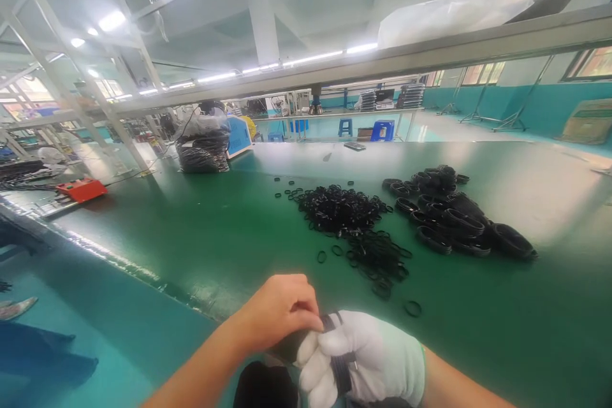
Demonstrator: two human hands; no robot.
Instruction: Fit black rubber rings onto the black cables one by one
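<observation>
My right hand [370,357], in a white glove with a green cuff edge, is closed around a bundle of coiled black cable [340,373]. Close against it, my bare left hand [284,309] has its fingers curled and its thumb pressed in at the upper end of the bundle. What those fingertips pinch is hidden. Beyond my hands, a heap of small black rings [344,210] is spread over the green table [215,236]. A pile of coiled black cables [449,217] lies to its right.
A black plastic-wrapped bundle [203,146] stands at the back left beside a blue-and-white box [238,137]. An orange-red device [82,190] sits at the far left. A phone-like flat object [354,146] lies at the back edge. An overhead beam [335,73] crosses above.
</observation>
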